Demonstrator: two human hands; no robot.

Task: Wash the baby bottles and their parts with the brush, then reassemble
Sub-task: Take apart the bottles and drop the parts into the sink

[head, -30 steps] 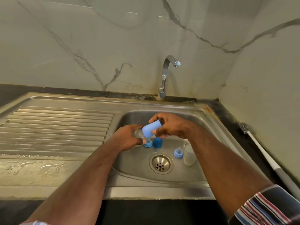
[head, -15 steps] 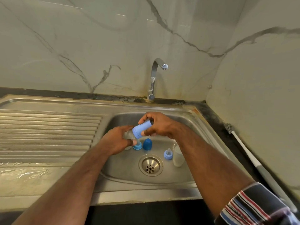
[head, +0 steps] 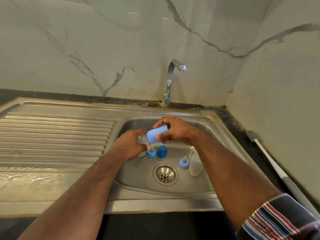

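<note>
On the left, the ribbed draining board (head: 57,134) is lying wet, with water pooling on its near part. Moving right, over the sink (head: 204,187), the left hand (head: 129,144) is wrapping its fingers around a clear bottle (head: 142,139), holding it tilted above the basin. The right hand (head: 174,131) is gripping the light blue cap (head: 156,134) on that bottle's top, thumb below and fingers curled over it; it looks as if the cap is being twisted or pulled, though which way I cannot tell.

Beneath the hands, on the sink floor, a blue ring with a teat (head: 151,152) and a dark blue cap (head: 162,151) are standing side by side, just beyond the drain (head: 165,173). To the right of the drain, a second ring with a teat (head: 184,162) is standing just beside a white bottle (head: 196,165). The tap (head: 170,80) at the far edge is not running. Far right, the brush (head: 270,163) is lying on the dark bench (head: 232,122) along the wall, untouched.

Judging by this, the task is sitting at an early stage: parts are lying separated, one bottle is being handled, and scrubbing with the brush and reassembly seem to be waiting.
</note>
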